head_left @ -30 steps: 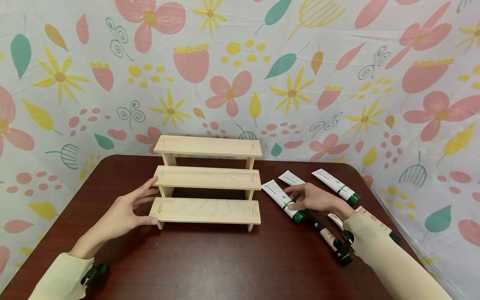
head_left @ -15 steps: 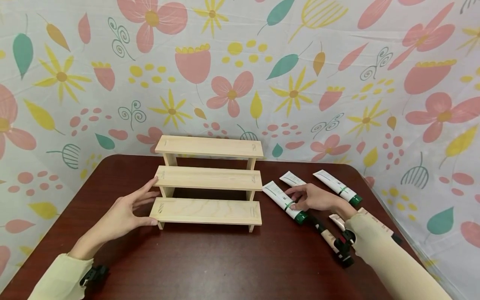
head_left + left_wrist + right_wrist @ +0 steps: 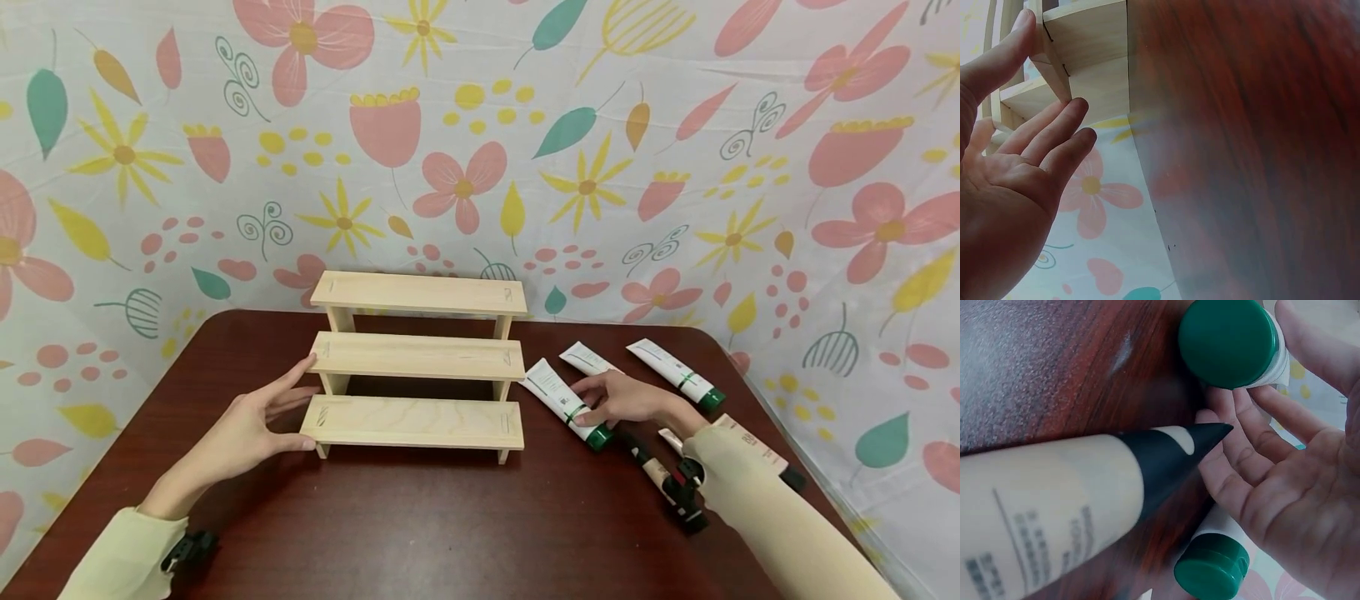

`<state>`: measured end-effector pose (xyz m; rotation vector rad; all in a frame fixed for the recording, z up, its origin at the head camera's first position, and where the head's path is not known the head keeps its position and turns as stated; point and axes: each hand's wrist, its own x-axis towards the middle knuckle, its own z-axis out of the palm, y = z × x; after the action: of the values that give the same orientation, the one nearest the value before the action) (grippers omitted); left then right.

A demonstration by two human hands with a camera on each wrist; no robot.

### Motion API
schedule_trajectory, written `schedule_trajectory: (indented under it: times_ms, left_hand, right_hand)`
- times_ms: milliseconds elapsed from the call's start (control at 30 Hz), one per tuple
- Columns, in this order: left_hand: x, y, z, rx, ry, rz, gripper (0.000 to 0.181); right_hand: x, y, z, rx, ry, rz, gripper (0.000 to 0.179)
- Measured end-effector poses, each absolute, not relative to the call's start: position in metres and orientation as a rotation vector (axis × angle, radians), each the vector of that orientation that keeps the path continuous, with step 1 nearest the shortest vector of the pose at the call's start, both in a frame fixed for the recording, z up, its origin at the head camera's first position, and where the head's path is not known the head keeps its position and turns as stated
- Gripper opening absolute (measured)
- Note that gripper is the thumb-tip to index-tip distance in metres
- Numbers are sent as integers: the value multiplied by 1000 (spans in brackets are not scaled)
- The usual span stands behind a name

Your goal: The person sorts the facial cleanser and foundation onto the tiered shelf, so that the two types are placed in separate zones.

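A three-tier wooden display stand sits on the dark table. Beside its left end is my left hand, fingers extended, the thumb at the lowest step and the index fingertip at the middle one. In the left wrist view, straight fingers meet the stand's wooden edge. Right of the stand, my right hand grips a white squeeze tube with a green cap, thumb on one side and fingers on the other. The right wrist view shows that cap end-on between thumb and fingers.
Two more green-capped white tubes, one partly behind the right hand and one farther right, lie on the table. A beige tube with black ends and a pink tube lie by the right forearm. A patterned cloth hangs behind.
The gripped white tube has turned slightly, its flat end angling toward the back and its cap shifting a little left and nearer. The left hand and the stand have stayed in place.
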<state>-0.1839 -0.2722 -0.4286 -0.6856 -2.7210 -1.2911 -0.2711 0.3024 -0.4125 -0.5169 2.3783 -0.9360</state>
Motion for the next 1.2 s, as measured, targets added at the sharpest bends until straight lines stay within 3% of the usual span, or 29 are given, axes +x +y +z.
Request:
schedule_trajectory:
  times_ms: [467, 700, 933, 1200]
  left_hand:
    - [-184, -273, -429, -683, -2716, -1272, 116]
    - [-185, -272, -429, -702, -2700, -1297, 115]
    - [-183, -271, -431, -705, -2695, -1315, 113]
    - [-183, -271, -430, -693, -2691, -1317, 114]
  right_hand:
    - [-263, 300, -416, -457, 2406, -1063, 66]
    - [-256, 302, -419, -468, 2469, -1118, 51]
    - [-247, 298, -420, -443, 2541, -1169, 58]
    - [-242, 292, -417, -417, 2615, -1258, 54]
